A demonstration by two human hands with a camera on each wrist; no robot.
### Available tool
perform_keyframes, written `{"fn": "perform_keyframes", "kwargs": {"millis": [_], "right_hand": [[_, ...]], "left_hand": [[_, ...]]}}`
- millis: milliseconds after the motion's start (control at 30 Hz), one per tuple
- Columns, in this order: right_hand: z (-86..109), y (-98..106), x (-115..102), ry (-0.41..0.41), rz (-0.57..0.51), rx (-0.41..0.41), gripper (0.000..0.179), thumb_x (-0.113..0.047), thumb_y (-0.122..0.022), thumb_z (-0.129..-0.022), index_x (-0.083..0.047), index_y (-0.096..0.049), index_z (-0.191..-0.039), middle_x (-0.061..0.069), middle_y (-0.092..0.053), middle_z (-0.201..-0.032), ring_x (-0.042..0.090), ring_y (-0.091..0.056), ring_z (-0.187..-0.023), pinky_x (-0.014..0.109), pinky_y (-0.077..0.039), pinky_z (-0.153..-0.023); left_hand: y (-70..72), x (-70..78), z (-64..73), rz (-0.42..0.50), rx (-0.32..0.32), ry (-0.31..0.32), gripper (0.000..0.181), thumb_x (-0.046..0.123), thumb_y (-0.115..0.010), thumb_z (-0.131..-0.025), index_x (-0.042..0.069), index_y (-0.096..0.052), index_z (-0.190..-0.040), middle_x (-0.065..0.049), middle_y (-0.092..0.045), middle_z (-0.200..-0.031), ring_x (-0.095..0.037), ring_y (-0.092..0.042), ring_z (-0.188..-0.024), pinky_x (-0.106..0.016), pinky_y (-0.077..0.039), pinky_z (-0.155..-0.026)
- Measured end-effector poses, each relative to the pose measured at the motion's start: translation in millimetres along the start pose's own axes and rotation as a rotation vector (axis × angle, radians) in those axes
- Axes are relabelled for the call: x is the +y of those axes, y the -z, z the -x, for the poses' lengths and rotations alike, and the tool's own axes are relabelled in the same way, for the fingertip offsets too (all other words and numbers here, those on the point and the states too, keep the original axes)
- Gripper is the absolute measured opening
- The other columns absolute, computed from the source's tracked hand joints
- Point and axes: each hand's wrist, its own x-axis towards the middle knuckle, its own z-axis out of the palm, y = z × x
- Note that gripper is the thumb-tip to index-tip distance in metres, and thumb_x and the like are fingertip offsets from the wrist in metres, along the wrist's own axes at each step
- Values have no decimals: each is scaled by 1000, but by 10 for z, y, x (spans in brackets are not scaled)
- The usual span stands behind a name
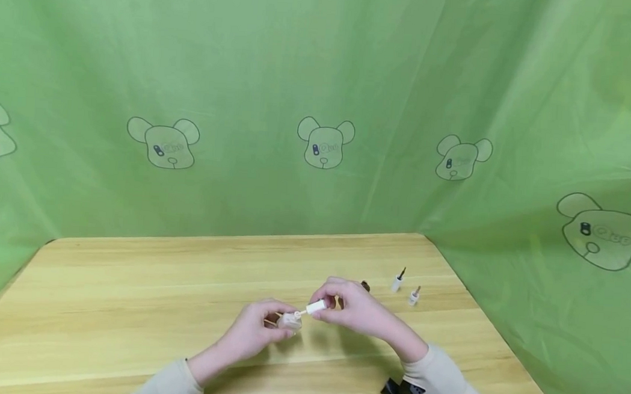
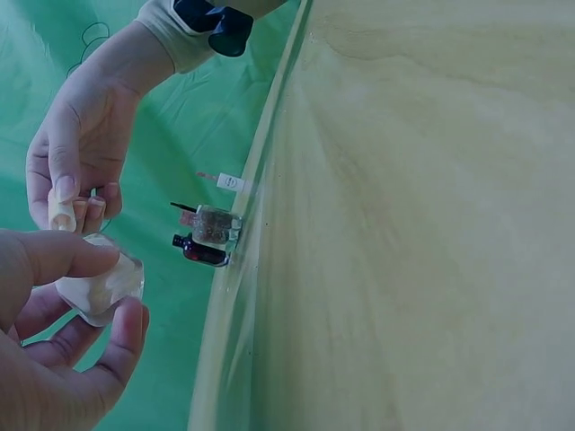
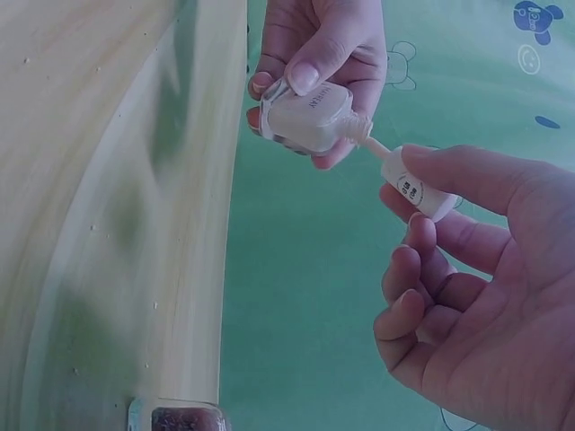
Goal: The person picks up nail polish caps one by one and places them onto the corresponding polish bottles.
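My left hand [image 1: 247,331] grips a small clear-glass nail polish bottle [image 3: 310,117] of pale polish, its thumb along one side and fingers on the other. The bottle lies tilted, with its open neck toward the right hand. Between thumb and fingers, my right hand [image 1: 356,307] pinches a white nail polish cap [image 3: 418,187]. A thin pale brush stem [image 3: 376,146] runs from the cap to the mouth of the bottle; its tip is hidden there. Both hands are above the wooden table [image 1: 124,306], close together.
Two other white caps with brushes, one dark [image 1: 397,283] and one pinkish [image 1: 413,298], stand brush up at the table's right. Beside them in the left wrist view are a glittery bottle [image 2: 214,226] and a dark bottle [image 2: 201,251]. A green curtain [image 1: 250,199] surrounds the table.
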Motion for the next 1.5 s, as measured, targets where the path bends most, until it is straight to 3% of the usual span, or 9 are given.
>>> {"fn": "perform_keyframes", "kwargs": {"millis": [133,467,733,933,1233,1500], "right_hand": [[10,-51,-5,8,14,-13,15,-22,-75,-83,-17,-71,-96,-7,-59,-82,13,-51,-72,17,-44,-60],[1,-125,-23,39,52,-15,16,-20,-74,-84,-17,-71,-99,-8,-62,-85,12,-51,-69,16,-44,-58],[-22,-170,3,39,57,-41,15,-20,-72,-86,-17,-70,-100,-6,-62,-88,3,-47,-70,16,-45,-59],[-19,-189,6,46,66,-29,12,-19,-73,-85,-16,-70,-96,-7,-62,-86,13,-52,-69,15,-44,-58],[-6,-205,16,32,50,-35,14,-24,-74,-85,-15,-68,-94,-7,-61,-85,11,-52,-71,15,-45,-62],[-5,-199,27,22,47,-36,14,-27,-74,-84,-15,-68,-91,-9,-59,-81,7,-51,-72,25,-52,-66]], "left_hand": [[-20,0,27,-4,-20,-10,34,10,-76,-79,2,-70,-111,-13,-70,-105,-9,-63,-84,-16,-55,-74],[-19,45,33,23,-30,13,39,11,-78,-78,2,-68,-114,-15,-70,-104,-14,-64,-82,-16,-54,-70],[-37,32,5,43,-16,34,35,9,-78,-77,3,-64,-109,-12,-69,-101,-10,-62,-81,-18,-54,-72],[-45,25,21,55,-17,43,31,9,-78,-77,4,-64,-105,-11,-69,-98,-8,-62,-80,-17,-54,-71],[-39,22,42,28,-32,46,29,13,-77,-80,6,-66,-106,-9,-71,-99,-9,-62,-80,-18,-54,-71],[-45,30,41,38,-51,47,31,14,-76,-82,4,-66,-109,-11,-71,-99,-9,-63,-80,-17,-55,-69]]}}
